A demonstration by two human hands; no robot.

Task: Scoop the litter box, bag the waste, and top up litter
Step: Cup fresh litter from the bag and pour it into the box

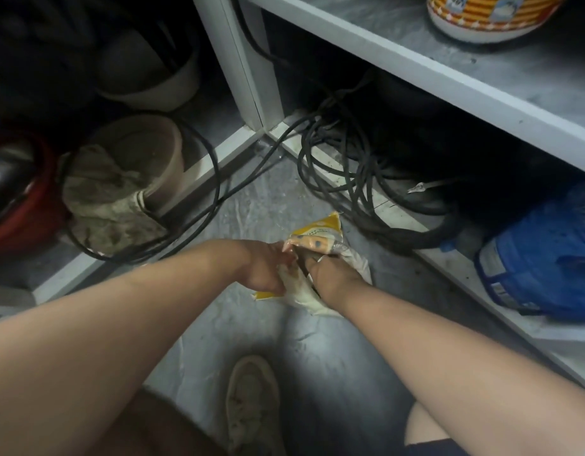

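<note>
A yellow and white plastic bag (320, 230) lies on the grey floor in the middle of the head view. My left hand (268, 268) grips its crumpled white part from the left. My right hand (334, 274) is closed on the same bag from the right, fingers tucked into the plastic. An orange-handled object (312, 243) lies across the bag's top between my two hands; what it is stays unclear. No litter box or scoop shows in this view.
Coiled black cables (344, 172) lie just beyond the bag. A white shelf frame (248, 77) rises behind. A dusty beige pot with cloth (126, 179) and a red container (24, 205) sit left; a blue sack (548, 255) right. My shoe (253, 403) is below.
</note>
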